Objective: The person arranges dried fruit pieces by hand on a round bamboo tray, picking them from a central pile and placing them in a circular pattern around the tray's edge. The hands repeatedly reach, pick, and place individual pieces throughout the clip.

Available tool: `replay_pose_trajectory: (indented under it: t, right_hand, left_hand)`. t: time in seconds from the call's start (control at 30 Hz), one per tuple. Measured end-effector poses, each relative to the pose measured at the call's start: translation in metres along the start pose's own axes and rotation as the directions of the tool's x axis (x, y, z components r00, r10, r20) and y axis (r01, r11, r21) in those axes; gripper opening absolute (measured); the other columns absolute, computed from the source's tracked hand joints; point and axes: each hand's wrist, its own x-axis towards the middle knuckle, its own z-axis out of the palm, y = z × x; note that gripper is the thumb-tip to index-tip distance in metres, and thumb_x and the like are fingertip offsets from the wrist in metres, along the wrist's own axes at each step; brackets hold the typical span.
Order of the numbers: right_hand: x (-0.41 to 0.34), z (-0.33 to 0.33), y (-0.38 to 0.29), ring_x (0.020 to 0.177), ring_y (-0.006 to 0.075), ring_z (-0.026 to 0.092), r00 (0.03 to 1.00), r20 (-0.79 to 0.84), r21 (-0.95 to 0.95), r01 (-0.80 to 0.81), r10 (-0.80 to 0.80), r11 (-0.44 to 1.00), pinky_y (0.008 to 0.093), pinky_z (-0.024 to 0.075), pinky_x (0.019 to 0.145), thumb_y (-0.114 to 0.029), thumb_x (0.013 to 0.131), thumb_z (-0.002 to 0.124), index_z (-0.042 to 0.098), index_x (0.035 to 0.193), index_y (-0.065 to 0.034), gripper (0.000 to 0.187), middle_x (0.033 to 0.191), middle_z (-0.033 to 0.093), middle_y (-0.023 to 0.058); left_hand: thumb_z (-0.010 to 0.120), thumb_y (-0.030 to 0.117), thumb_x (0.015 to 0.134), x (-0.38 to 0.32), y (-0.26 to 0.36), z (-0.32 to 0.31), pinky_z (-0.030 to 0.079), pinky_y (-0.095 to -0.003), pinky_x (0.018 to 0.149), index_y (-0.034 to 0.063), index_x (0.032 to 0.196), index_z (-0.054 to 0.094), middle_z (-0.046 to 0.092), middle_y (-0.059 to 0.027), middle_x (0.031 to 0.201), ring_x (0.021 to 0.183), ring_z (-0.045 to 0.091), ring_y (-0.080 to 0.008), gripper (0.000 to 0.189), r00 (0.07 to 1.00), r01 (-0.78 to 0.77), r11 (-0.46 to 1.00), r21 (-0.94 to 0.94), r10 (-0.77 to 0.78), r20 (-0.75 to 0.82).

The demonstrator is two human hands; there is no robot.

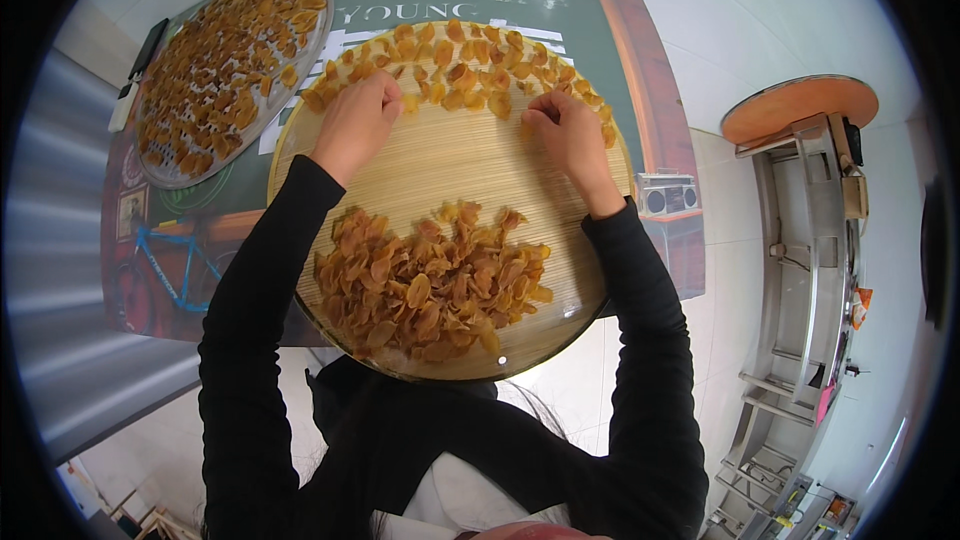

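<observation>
A round tray [450,157] with a slatted, bamboo-like surface lies before me, its near edge close to my body. Amber-brown dried slices [431,281] form a loose heap on its near half. Along the far rim, more slices [442,52] lie spread in a curved band, mostly apart from one another. My left hand [364,120] is at the left end of this band, finger and thumb pinched on a yellowish slice [409,103]. At the right, my right hand [571,136] pinches another slice [527,136], mostly hidden under the fingers.
A second round tray [289,101], perforated and covered with slices, stands at the far left of the printed table [622,37]. Beside it lie a dark flat object [152,45] and a white one [122,106]. A metal rack [784,240] and an orange round top [802,109] stand right.
</observation>
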Motion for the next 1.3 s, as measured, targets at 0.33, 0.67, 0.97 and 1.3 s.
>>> replay_pose_trajectory:
  t: [0.33, 0.67, 0.97, 1.3]
  right_hand:
    - [-0.035, -0.002, 0.001, 0.094, 0.0347, 0.066, 0.906, -0.043, -0.264, 0.396, -0.421, 0.879, 0.0448, 0.0546, 0.082, -0.004, 0.091, 0.067, 0.071, 0.110, -0.0007, 0.020, 0.116, 0.067, 0.0140]
    - [-0.030, 0.009, 0.009, 0.105, 0.0334, 0.059, 0.878, 0.034, -0.401, 0.450, -0.478, 0.798, 0.0427, 0.0508, 0.093, -0.001, 0.087, 0.071, 0.068, 0.124, -0.0011, 0.037, 0.127, 0.065, 0.0104]
    - [-0.032, 0.015, 0.006, 0.108, 0.0325, 0.058, 0.883, 0.030, -0.466, 0.427, -0.469, 0.775, 0.0431, 0.0482, 0.094, -0.005, 0.090, 0.067, 0.065, 0.128, 0.0009, 0.039, 0.128, 0.062, 0.0121]
    - [-0.019, 0.022, 0.007, 0.106, 0.0319, 0.062, 0.847, 0.042, -0.527, 0.469, -0.530, 0.708, 0.0431, 0.0480, 0.093, -0.008, 0.091, 0.064, 0.066, 0.127, -0.0002, 0.038, 0.130, 0.065, 0.0130]
  left_hand:
    - [0.063, 0.006, 0.097, -0.024, -0.020, 0.004, 0.046, -0.0430, 0.107, 0.0007, 0.123, 0.062, 0.058, -0.0103, 0.135, 0.125, 0.054, -0.0325, 0.026, 0.942, -0.334, 0.932, 0.142, 0.331, 0.047]
    - [0.057, 0.006, 0.102, -0.016, -0.021, 0.012, 0.044, -0.0440, 0.110, 0.0003, 0.136, 0.057, 0.054, -0.0115, 0.143, 0.131, 0.049, -0.0336, 0.034, 0.925, -0.380, 0.913, 0.150, 0.375, 0.065]
    - [0.056, 0.008, 0.103, -0.019, -0.022, 0.012, 0.043, -0.0450, 0.112, -0.0002, 0.137, 0.056, 0.052, -0.0117, 0.146, 0.135, 0.047, -0.0340, 0.035, 0.942, -0.335, 0.933, 0.128, 0.328, 0.071]
    - [0.057, 0.008, 0.102, -0.016, -0.025, 0.015, 0.043, -0.0449, 0.112, -0.0002, 0.139, 0.055, 0.051, -0.0126, 0.148, 0.136, 0.047, -0.0349, 0.037, 0.931, -0.364, 0.924, 0.118, 0.359, 0.063]
